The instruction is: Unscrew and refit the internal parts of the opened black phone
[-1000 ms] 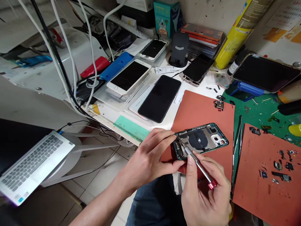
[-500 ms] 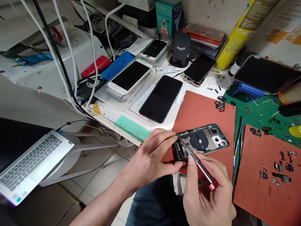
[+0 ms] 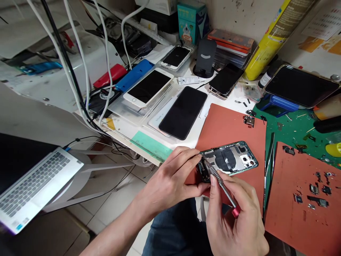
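Observation:
An opened phone housing (image 3: 237,164), green-edged with a black round pad inside, lies on a reddish-brown mat (image 3: 229,124). My left hand (image 3: 173,174) grips the housing's near left end, fingers on the upper edge and thumb on the lower one. In my right hand (image 3: 237,217) is a slim metal screwdriver (image 3: 222,185) with a red end cap, pinched between thumb and fingers. It slants, and its tip points into the left end of the housing, close to my left fingertips. Whether the tip touches a screw is too small to tell.
Tweezers (image 3: 269,167) lie right of the mat, beside a second mat (image 3: 287,224) with several small phone parts. Behind are a black phone (image 3: 183,113), a white phone (image 3: 149,87) and a yellow can (image 3: 263,46). A laptop (image 3: 39,181) sits lower left; cables (image 3: 80,64) hang at left.
The screwdriver and my right hand have shifted slightly left, the tip staying at the housing's left end. My left hand keeps its grip; the view has moved a little.

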{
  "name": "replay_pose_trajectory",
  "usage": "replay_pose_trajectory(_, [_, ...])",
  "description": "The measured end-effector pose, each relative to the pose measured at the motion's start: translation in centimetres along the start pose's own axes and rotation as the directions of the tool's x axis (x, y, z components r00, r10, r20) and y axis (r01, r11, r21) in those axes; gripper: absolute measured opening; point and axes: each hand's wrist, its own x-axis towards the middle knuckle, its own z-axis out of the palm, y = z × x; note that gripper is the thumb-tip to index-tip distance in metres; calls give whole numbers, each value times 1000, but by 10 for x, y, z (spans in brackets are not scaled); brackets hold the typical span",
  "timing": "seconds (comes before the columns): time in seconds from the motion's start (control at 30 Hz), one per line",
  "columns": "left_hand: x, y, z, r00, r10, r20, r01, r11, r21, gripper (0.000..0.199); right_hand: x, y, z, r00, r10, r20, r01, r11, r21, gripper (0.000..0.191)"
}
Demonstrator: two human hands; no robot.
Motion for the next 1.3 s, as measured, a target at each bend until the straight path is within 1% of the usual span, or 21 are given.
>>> replay_pose_trajectory(0.13, [0,0,-1,1000,-6,5,6,1000,3,55,-5,6,1,999,-35,-12,35,999,-36,42])
replay_pose_trajectory(0.27, [1,2,-1,1000,-23,3,23,1000,-1,51,-6,11,1,998,-62,6,62,995,-76,38])
replay_pose_trajectory(0.4, [2,3,-1,999,-42,8,42,999,-4,51,-3,10,1,993,-120,-6,119,991,-68,35])
replay_pose_trajectory(0.47, [2,3,-1,999,-44,2,44,999,-9,50,-3,8,1,993,-115,-14,114,992,-43,36])
replay_pose_trajectory(0.6, [2,1,-1,999,-32,7,32,999,-25,55,-5,5,4,997,-66,-50,65,997,-28,39])
replay_pose_trajectory(0.7, [3,0,-2,999,-36,15,36,999,-23,53,-6,5,5,993,-111,-33,109,993,-47,37])
replay_pose_trajectory(0.77, [3,1,-2,999,-46,16,47,999,-20,49,-6,5,6,989,-145,-29,144,988,-50,32])
replay_pose_trajectory(0.87, [4,2,-3,999,-50,15,50,999,-19,48,-6,5,6,989,-139,-47,136,989,-53,24])
replay_pose_trajectory(1.0, [4,2,-4,999,-52,14,53,999,-15,49,-9,6,5,992,-123,-14,123,992,-23,28])
replay_pose_trajectory(1.07, [4,2,-4,998,-57,24,58,998,-11,47,-9,6,6,990,-140,-27,140,990,-1,29])
replay_pose_trajectory(1.17, [4,2,-4,999,-48,20,48,999,-13,45,-7,6,8,986,-153,-63,153,988,-9,24])
replay_pose_trajectory(1.3, [4,2,-4,999,-39,10,39,999,-16,48,-7,6,10,986,-159,-57,158,987,-8,27])
